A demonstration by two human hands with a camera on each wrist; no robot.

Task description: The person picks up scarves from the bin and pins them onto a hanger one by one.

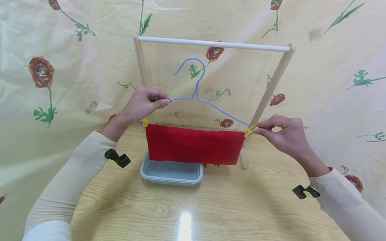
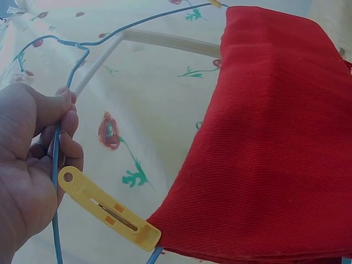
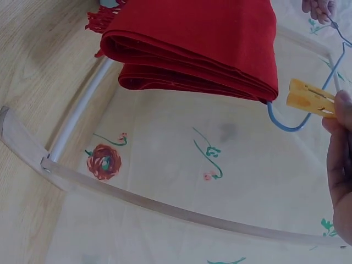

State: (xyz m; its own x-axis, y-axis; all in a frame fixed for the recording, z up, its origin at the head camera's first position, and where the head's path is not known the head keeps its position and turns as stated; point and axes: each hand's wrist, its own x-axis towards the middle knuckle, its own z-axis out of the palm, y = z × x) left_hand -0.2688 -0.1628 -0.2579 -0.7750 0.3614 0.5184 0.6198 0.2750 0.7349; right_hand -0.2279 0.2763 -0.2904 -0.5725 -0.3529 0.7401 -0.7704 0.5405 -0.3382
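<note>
My left hand (image 1: pixel 146 104) pinches the left shoulder of a blue wire hanger (image 1: pixel 204 69) between thumb and fingers, its hook pointing up. A folded red scarf (image 1: pixel 196 144) with a fringe hangs over the hanger's lower bar. In the left wrist view, one yellow clothespin (image 2: pixel 110 209) grips the scarf's left corner at the bar. My right hand (image 1: pixel 283 135) pinches a second yellow clothespin (image 3: pixel 311 99) between thumb and fingers. In the right wrist view its tip is right beside the scarf's corner, near the hanger's bent end.
Behind the hanger stands a rack with a white top rod (image 1: pixel 211 43) and wooden side posts (image 1: pixel 273 83). A light blue-grey tray (image 1: pixel 172 183) sits on the wooden table (image 1: pixel 229 207) below the scarf. Flowered cloth (image 1: pixel 99 63) covers the background.
</note>
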